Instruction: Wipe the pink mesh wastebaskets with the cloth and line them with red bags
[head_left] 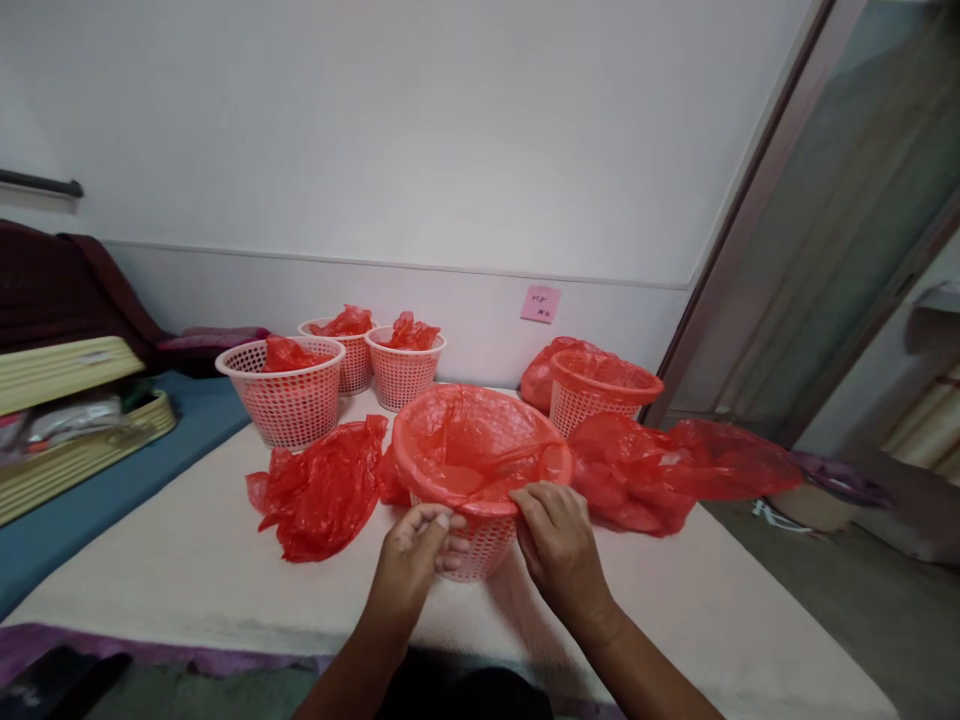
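A pink mesh basket [480,545] stands on the white mat in front of me, lined with a red plastic bag [472,445] folded over its rim. My left hand [415,555] is closed in a pinch on the bag's edge at the near rim. My right hand [555,535] grips the bag's edge at the rim on the right side. Both hands touch the basket's front.
Loose red bags lie left [322,490] and right [675,465] of the basket. Three baskets with crumpled bags [289,395] stand at the back left, a lined basket [600,385] at the back right. A woven tray [82,440] sits at left, a glass door [825,230] right.
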